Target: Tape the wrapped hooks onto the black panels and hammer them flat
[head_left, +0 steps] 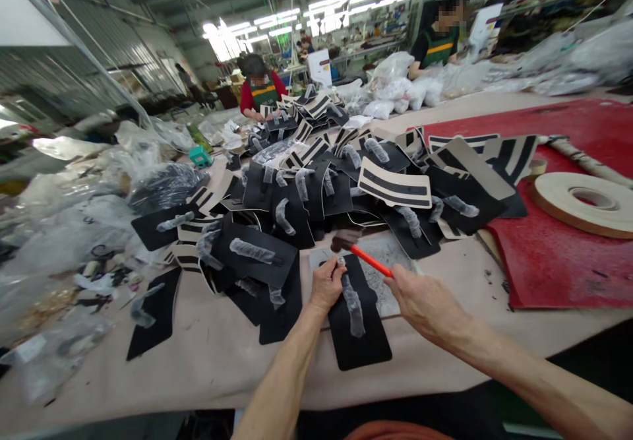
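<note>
My right hand [428, 305] is closed around the orange-red handle of a hammer [368, 260], whose dark head is slightly blurred. That head hovers just above and beside my left hand [327, 285]. Thumb and fingers of my left hand pinch a small silvery metal piece [341, 262], standing at the far end of a black panel [363, 351]. A plastic-wrapped strap handle [353, 305] runs along this panel. Beneath the panel's far part lies a grey, scuffed slab [383, 288]. Whether the hammer touches the metal piece I cannot tell.
A heap of similar black panels [257, 253], some showing beige-striped backs, spreads beyond my hands. Plastic bags [74, 209] crowd the left. To the right lie a red sheet [548, 268] and a tape roll [588, 199]. Two people sit across the table [212, 367].
</note>
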The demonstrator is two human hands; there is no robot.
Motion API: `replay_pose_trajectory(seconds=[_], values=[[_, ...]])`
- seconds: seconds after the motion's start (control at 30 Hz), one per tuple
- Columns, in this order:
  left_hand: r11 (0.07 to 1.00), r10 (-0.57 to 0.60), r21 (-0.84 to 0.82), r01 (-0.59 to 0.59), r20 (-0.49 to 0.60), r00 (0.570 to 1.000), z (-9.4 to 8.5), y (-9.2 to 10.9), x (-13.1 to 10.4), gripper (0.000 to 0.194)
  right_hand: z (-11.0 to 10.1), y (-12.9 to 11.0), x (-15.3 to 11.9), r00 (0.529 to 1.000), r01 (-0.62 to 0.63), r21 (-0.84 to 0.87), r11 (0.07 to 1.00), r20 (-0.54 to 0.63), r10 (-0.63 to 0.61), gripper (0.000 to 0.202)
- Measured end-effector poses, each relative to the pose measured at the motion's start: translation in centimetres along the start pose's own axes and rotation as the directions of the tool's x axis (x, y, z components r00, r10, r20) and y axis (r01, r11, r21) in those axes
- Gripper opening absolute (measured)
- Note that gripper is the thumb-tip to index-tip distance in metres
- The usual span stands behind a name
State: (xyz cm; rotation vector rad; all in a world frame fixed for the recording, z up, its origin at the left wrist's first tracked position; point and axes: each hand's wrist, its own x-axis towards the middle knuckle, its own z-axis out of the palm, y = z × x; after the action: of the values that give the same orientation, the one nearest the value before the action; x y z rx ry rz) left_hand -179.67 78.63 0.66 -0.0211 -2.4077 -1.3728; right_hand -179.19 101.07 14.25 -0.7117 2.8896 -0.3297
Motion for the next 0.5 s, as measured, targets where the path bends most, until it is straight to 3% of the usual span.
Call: replay_pose_trajectory(seconds=[0.1, 0.23, 0.3, 0.37, 0.43, 0.5], values=[[1.000, -0.002, 0.006, 0.002, -0.009, 1.000, 0.0, -0.2, 0.1, 0.014, -0.5, 0.3, 0.4, 0.996, 0.001, -0.042, 0.999, 0.085, 0.002, 0.024], [0.999, -0.027, -0.045, 0.026, -0.007, 1.000, 0.0, -0.2, 0.1, 0.014, -2.6, -0.3, 0.8, 0.985, -0.002, 0.109, 0.994, -0.170, 0.021, 0.029], [0.998, -0.038, -0.058, 0.038, -0.002, 0.999, 0.0, -0.1, 0.1, 0.014, -2.4, -0.4, 0.8, 0.968, 0.015, 0.180, 0.984, -0.251, 0.031, 0.031], [0.998, -0.036, -0.044, 0.036, 0.012, 0.999, 0.0, -0.1, 0.1, 0.013, -1.3, -0.2, 0.6, 0.987, 0.035, 0.133, 0.991, -0.160, -0.013, 0.029], [1.000, -0.019, -0.020, 0.019, 0.022, 1.000, 0.0, -0.1, 0.0, 0.013, -0.5, 0.2, 0.7, 0.999, 0.050, 0.025, 0.998, 0.013, -0.050, 0.025], [0.999, -0.020, -0.026, 0.020, 0.015, 1.000, 0.1, -0.1, 0.0, 0.014, -1.3, 0.2, 1.0, 0.995, 0.048, 0.000, 0.999, 0.091, -0.048, 0.024]])
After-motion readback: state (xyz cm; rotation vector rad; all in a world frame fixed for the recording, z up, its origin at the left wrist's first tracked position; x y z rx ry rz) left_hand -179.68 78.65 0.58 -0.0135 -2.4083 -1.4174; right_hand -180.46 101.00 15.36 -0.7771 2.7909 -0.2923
